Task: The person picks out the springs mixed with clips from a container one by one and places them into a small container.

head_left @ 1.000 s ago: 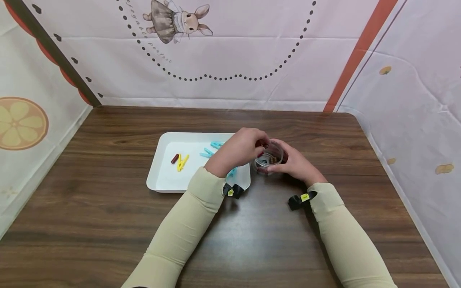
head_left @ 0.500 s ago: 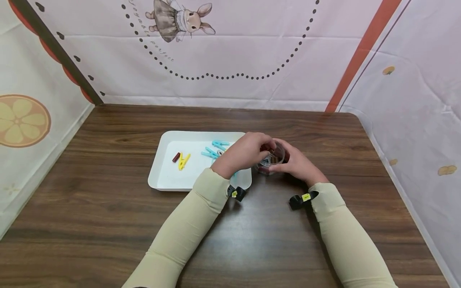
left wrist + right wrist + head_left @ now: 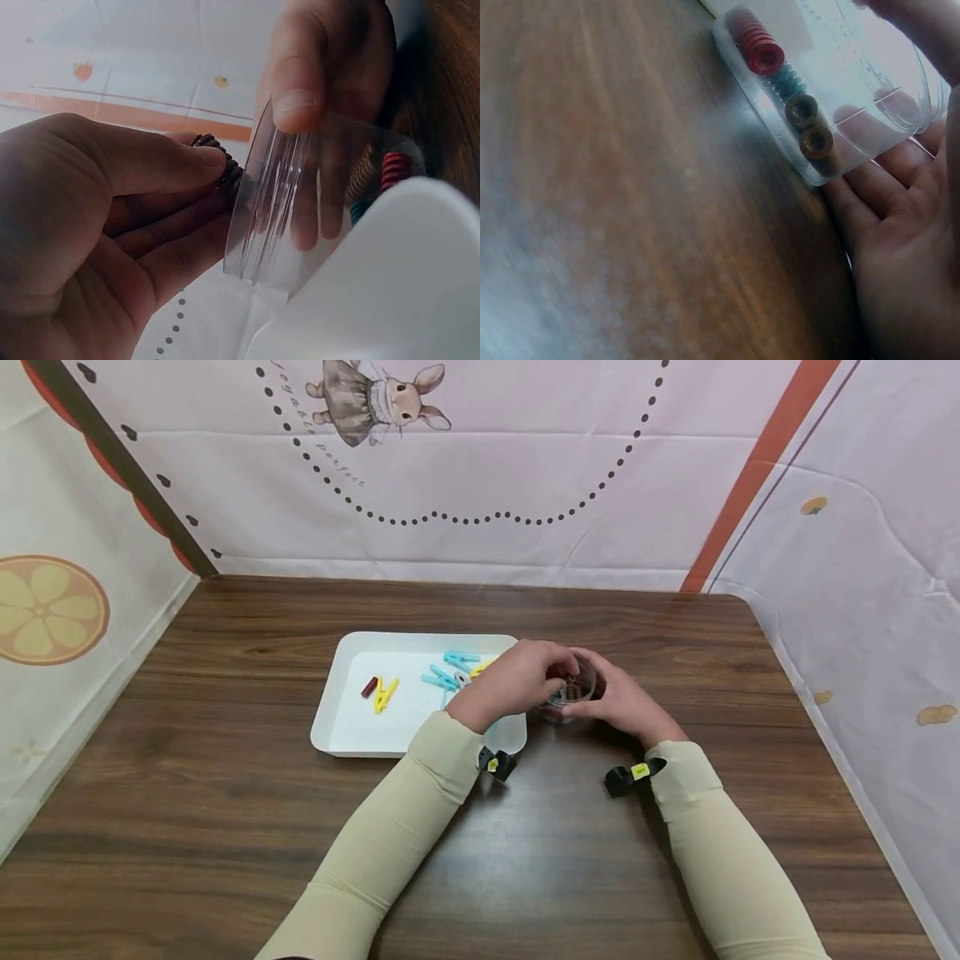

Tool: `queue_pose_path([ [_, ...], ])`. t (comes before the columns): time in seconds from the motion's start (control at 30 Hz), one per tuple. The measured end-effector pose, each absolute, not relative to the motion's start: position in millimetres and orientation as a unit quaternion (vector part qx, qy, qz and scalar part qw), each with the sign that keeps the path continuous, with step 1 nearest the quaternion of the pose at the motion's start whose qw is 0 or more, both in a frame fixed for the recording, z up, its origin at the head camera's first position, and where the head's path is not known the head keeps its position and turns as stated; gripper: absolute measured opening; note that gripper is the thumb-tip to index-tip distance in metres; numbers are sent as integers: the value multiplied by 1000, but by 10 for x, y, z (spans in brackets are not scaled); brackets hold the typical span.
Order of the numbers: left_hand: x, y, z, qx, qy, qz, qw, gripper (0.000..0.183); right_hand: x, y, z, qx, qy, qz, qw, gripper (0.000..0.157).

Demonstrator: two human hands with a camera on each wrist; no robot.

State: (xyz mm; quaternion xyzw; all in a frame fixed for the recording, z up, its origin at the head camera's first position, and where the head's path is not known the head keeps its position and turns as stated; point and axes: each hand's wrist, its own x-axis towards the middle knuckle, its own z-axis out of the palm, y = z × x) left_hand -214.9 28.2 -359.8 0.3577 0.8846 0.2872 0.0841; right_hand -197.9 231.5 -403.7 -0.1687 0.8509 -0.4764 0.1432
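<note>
In the left wrist view, my left hand (image 3: 127, 195) pinches a dark brown coil spring (image 3: 229, 176) between thumb and fingers, right at the mouth of a clear plastic jar (image 3: 259, 195). My right hand (image 3: 626, 697) grips the jar from the right side, thumb near the rim and fingers around the wall. Inside, near the bottom, lie a red spring (image 3: 765, 57), a teal spring (image 3: 786, 79) and brown springs (image 3: 816, 141). From the head, the left hand's (image 3: 521, 677) fingertips reach over the jar's opening and partly hide it.
Left of the jar stands a white tray (image 3: 348, 735), partly under the left forearm. It holds a yellow clothespin (image 3: 382, 696), several light blue clothespins (image 3: 439, 677) and a small dark red piece (image 3: 369, 687). A printed cloth (image 3: 510, 468) rises behind the wooden table (image 3: 555, 852).
My left hand has moved slightly right and down, its fingertips further over the jar's mouth. The right hand keeps its grip on the jar. The head view has shifted a little.
</note>
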Motion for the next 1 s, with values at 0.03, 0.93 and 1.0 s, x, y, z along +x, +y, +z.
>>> queue_pose_path([
  [0.03,-2149,282,-3605,358,885,286,84,22,-1989,2321,-4053,-168,852,-475,142,83],
  [0.93,-2198,264,-3690,353,882,292,106,22,-2123,2405,-4301,-183,847,-482,127,86],
  [1.0,-2198,267,-3689,355,882,291,104,22,-2123,2405,-4302,-182,847,-484,125,85],
])
